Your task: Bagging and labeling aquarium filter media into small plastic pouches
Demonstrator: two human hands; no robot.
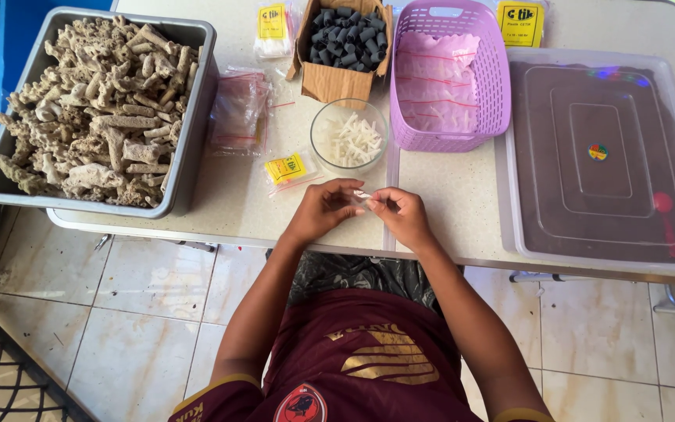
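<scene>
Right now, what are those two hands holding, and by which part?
A small clear plastic bag, pinched at its opposite edges between the fingertips of the left hand and right hand.

Our two hands meet in the middle.

We reach both bare arms forward from our body, elbows bent a little, so the arms lean in toward each other. Our left hand (pixel 323 208) has its fingers curled, with thumb and fingertips pinched together. Our right hand (pixel 401 214) does the same thing from the other side. The fingertips of both hands almost touch, and we pinch something tiny and clear between them. Both wrists stay low and straight.
</scene>
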